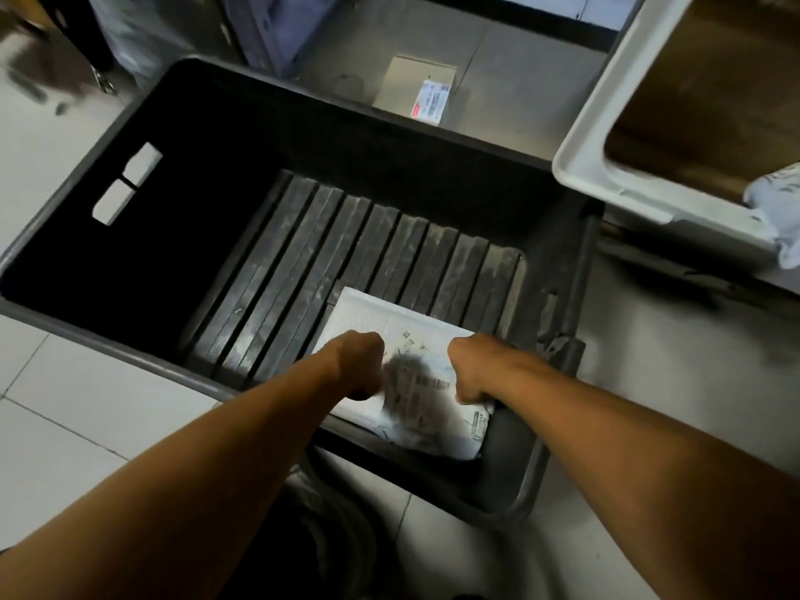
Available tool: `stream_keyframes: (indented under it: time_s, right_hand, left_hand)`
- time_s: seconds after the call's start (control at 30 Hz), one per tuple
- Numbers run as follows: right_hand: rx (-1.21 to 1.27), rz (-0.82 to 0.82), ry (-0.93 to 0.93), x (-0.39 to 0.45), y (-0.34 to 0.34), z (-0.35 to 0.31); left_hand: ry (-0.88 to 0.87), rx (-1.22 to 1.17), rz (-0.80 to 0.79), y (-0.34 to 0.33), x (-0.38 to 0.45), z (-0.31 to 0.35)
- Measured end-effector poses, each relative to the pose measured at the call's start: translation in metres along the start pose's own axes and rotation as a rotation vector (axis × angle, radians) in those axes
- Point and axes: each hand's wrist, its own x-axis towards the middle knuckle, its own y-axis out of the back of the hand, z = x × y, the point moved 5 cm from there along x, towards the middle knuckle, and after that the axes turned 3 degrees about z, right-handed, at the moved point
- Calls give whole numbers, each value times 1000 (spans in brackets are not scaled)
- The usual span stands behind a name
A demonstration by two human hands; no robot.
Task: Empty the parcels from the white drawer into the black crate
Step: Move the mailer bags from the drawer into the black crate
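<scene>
- My left hand (361, 365) and right hand (472, 368) curl round a white padded parcel (389, 326), low in the black crate (268, 132)'s near right corner.
- It looks light, soft and flexible; I judge the side edges grip best.
- Another parcel (779, 197) lies in the white drawer (606, 136), far right.

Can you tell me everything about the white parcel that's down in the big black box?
The white parcel is a flat padded mailer, its surface bubbly-looking, with a printed barcode label on top. It lies inside the black crate, on the ribbed floor at the near right corner, its near end against the crate's wall. The left hand and right hand are on it, one each side of the label; their fingers are hidden, so the grip is unclear.
</scene>
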Motion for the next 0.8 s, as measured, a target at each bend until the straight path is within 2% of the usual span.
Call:
stream_keyframes:
  time_s: [0.07,0.2,0.37,0.57,0.8]
  right_hand:
    - [-5,20,-11,-14,9,3]
    - [-57,106,52,-49,31,5]
    - [-80,366,169,-102,60,12]
    - [-20,632,45,-176,94,91]
    - [-60,749,-162,-256,116,202]
  left_hand:
    - [8,107,95,15,-11,-2]
    - [-29,267,150,44,-38,11]
    - [-162,319,324,78,-69,64]
    - [-336,363,474,118,-115,159]
    - [-522,504,591,151,-150,269]
